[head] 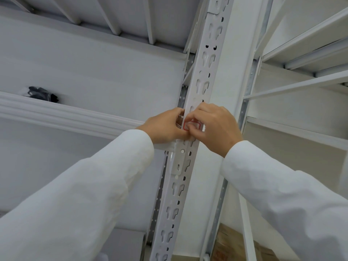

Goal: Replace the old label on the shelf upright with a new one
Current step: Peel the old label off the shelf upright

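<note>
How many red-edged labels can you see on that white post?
1: the red-edged label sits on the shelf upright, between the left hand and right hand. Fingers may hide others.

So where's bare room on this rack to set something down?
The left shelf is bare between the black bag and the upright. The right shelf shows bare too. It is crowded where both hands meet at the red-edged label.

Both hands (165,127) (214,127) are crowding the slotted upright (202,76); its face above them is lying open, while the shelf beam (75,115), seemingly joining its left, is blocking that side.
</note>
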The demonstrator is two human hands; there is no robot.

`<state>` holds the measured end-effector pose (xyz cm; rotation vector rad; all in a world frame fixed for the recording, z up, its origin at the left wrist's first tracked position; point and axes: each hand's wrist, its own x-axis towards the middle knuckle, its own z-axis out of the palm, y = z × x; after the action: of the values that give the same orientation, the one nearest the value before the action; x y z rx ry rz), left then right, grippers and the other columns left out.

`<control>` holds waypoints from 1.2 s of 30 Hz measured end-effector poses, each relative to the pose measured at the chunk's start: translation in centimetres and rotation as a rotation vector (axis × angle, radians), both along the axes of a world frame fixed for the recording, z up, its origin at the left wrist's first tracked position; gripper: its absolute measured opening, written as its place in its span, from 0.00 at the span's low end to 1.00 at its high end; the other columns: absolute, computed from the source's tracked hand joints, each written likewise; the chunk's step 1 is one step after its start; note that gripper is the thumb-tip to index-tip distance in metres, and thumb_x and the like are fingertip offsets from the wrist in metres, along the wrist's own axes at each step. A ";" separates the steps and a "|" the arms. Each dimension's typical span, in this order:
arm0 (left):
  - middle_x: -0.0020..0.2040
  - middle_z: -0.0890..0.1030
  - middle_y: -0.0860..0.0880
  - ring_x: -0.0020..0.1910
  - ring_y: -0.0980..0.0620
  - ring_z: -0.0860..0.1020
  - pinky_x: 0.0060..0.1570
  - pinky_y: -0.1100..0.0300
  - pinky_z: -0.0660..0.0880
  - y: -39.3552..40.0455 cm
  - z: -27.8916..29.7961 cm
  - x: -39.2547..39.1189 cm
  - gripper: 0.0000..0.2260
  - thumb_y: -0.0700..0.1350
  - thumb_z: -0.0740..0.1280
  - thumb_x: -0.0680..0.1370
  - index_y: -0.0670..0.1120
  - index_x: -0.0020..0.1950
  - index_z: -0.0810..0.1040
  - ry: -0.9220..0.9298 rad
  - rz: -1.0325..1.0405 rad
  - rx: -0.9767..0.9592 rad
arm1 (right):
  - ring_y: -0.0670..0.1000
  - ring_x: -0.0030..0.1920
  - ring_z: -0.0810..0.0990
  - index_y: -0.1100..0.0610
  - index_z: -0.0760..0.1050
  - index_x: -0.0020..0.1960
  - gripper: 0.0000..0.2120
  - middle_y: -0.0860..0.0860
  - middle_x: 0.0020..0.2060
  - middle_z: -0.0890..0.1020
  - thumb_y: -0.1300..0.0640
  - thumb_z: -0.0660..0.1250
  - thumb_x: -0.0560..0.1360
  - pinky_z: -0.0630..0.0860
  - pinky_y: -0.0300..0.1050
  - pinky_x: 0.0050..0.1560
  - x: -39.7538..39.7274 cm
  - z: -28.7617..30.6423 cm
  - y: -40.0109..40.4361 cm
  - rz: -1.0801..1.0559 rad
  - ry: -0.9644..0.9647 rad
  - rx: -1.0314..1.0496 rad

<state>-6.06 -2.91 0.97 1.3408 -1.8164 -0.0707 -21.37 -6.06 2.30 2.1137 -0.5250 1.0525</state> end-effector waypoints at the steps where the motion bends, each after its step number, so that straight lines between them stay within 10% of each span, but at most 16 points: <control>1: 0.43 0.79 0.60 0.44 0.55 0.77 0.48 0.57 0.69 0.0 0.0 0.0 0.12 0.53 0.71 0.70 0.57 0.40 0.68 0.002 0.000 0.000 | 0.53 0.35 0.76 0.52 0.80 0.40 0.09 0.50 0.35 0.79 0.53 0.61 0.70 0.70 0.48 0.35 0.1 0.0 0.0 -0.002 -0.006 0.001; 20: 0.48 0.79 0.59 0.49 0.55 0.79 0.54 0.56 0.71 0.2 0.0 -0.1 0.15 0.53 0.72 0.70 0.55 0.53 0.71 0.005 -0.008 0.014 | 0.48 0.36 0.74 0.52 0.79 0.48 0.06 0.47 0.42 0.77 0.57 0.67 0.71 0.71 0.43 0.35 -0.8 0.1 -0.1 0.020 -0.046 0.140; 25: 0.41 0.78 0.61 0.44 0.54 0.77 0.51 0.55 0.71 0.2 0.1 -0.2 0.13 0.56 0.69 0.64 0.56 0.39 0.67 0.005 0.001 0.015 | 0.51 0.33 0.76 0.51 0.80 0.40 0.07 0.49 0.36 0.79 0.57 0.64 0.69 0.71 0.44 0.31 -0.2 -0.1 0.1 0.028 -0.001 0.007; 36: 0.43 0.77 0.61 0.44 0.55 0.77 0.51 0.58 0.70 0.1 0.2 -0.1 0.11 0.51 0.70 0.71 0.58 0.44 0.68 -0.002 -0.003 0.015 | 0.53 0.37 0.75 0.56 0.78 0.39 0.08 0.51 0.40 0.77 0.56 0.61 0.68 0.72 0.46 0.34 0.1 0.5 0.7 -0.072 0.078 0.120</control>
<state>-6.17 -2.80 1.12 1.3493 -1.8222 -0.0847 -21.24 -5.36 2.78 2.2132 -0.6356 0.9139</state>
